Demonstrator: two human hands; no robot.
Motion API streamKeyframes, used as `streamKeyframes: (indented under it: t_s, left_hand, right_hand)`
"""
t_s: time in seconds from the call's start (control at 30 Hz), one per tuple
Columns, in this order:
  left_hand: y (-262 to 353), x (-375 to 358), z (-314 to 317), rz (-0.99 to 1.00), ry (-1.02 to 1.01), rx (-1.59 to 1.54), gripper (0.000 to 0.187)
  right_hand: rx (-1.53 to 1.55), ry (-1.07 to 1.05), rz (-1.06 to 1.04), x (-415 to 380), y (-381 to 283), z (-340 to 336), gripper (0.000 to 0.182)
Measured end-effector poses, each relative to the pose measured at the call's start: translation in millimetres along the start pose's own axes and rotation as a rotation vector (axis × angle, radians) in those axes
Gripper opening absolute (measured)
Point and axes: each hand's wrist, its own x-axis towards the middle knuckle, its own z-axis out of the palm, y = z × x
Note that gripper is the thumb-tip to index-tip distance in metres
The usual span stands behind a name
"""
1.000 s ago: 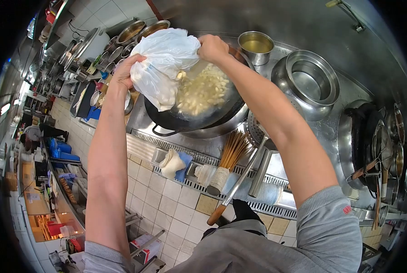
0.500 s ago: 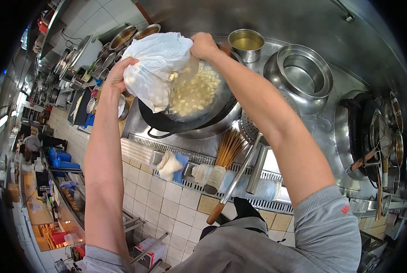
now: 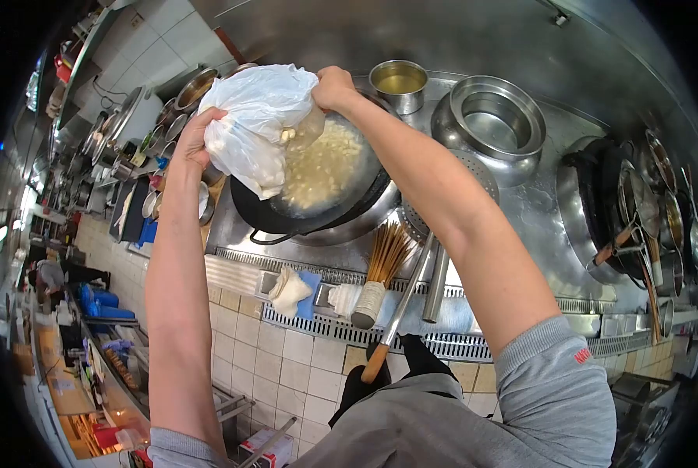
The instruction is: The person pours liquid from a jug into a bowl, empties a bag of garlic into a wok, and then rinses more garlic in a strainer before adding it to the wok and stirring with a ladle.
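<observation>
A white plastic bag (image 3: 249, 129) hangs tilted over the left side of a black wok (image 3: 248, 209), its mouth turned toward the wok. My left hand (image 3: 199, 140) grips the bag's left side. At its upper right edge, my right hand (image 3: 335, 88) is closed on the plastic, fingers partly hidden. A few pale pieces show at the bag's opening. Inside the wok, many small pale pieces (image 3: 325, 168) lie in cloudy liquid.
Right of the wok stand a pot of yellowish liquid (image 3: 400, 84) and a large steel pot (image 3: 493, 121). A perforated ladle (image 3: 396, 320) and a bamboo brush (image 3: 384, 265) lie along the front edge, near a crumpled cloth (image 3: 289, 292). Pans and strainers (image 3: 637, 195) are stacked at far right.
The camera view has shifted a little. Both hands still hold the bag over the wok, and the pieces in the wok look more spread out under the liquid.
</observation>
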Motion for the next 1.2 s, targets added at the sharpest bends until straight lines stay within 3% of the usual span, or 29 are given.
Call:
streamKeyframes:
  t_s: [0.3, 0.37, 0.7, 1.2]
  left_hand:
    - [-3, 4, 0, 0.015, -0.172, -0.051, 0.038]
    - [-1, 9, 0, -0.063, -0.218, -0.067, 0.041]
    - [4, -10, 54, -0.058, -0.377, -0.054, 0.039]
    - [-62, -10, 217, -0.112, -0.59, -0.006, 0.039]
  right_hand:
    - [0.104, 0.195, 0.087, -35, 1, -9, 0.023]
    - [0.068, 0.181, 0.143, -43, 2, -16, 0.019]
    - [0.196, 0.345, 0.176, -108, -3, -73, 0.004]
    - [0.177, 0.59, 0.315, -223, 73, -179, 0.004]
